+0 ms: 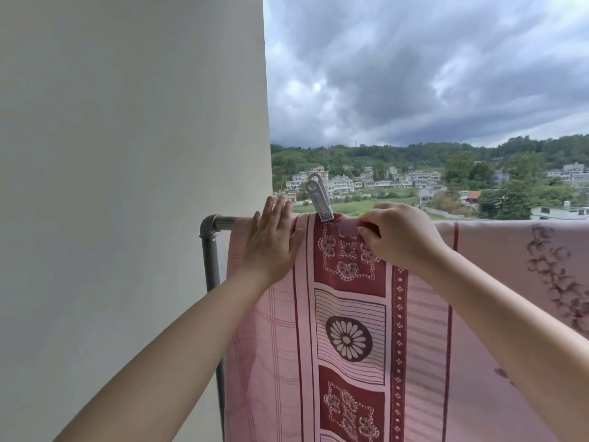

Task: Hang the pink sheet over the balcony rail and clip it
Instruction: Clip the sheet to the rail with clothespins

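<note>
Wall [127,186]: nearest me, white, filling my left
Rail [223,222]: grey pipe, elbow beside the wall
Left hand [271,240]: grip released, I see fingers flat on the sheet
Pink sheet [350,314]: draped over the rail
Clip [320,199]: white, on the sheet's top fold
Right hand [398,234]: grip pinching the sheet beside the clip

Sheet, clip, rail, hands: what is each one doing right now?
pink sheet: draped over the rail, hanging down.
clip: on the sheet's top edge at the rail, handles sticking up.
rail: mostly covered by the sheet, bare near the wall.
left hand: flat, pressing the sheet.
right hand: pinching the sheet beside the clip.
</note>
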### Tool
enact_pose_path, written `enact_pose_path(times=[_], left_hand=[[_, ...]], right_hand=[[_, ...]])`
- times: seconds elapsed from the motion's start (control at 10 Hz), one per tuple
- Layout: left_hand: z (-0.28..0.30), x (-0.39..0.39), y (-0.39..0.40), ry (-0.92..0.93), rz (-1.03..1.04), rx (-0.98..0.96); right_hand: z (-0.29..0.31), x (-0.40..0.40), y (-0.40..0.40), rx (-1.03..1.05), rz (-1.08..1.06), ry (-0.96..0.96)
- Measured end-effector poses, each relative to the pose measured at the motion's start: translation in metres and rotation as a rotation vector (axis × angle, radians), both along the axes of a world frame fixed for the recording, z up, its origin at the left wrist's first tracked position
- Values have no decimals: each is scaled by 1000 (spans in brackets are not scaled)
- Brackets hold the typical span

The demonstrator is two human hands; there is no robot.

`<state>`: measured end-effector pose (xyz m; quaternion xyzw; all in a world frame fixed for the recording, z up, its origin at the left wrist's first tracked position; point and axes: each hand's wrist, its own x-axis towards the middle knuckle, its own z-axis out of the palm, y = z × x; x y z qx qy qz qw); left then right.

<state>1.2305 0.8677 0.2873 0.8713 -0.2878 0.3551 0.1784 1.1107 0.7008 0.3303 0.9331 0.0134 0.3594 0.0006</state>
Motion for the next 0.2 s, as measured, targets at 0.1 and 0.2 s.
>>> enact_pose_path(times=[0.1, 0.2], left_hand=[[-18, 6, -8, -65, -55, -109], [-22, 11, -15, -90, -83, -175]], right_hand=[[-7, 2, 0, -21, -10, -63], [-3, -3, 3, 78, 3, -72]])
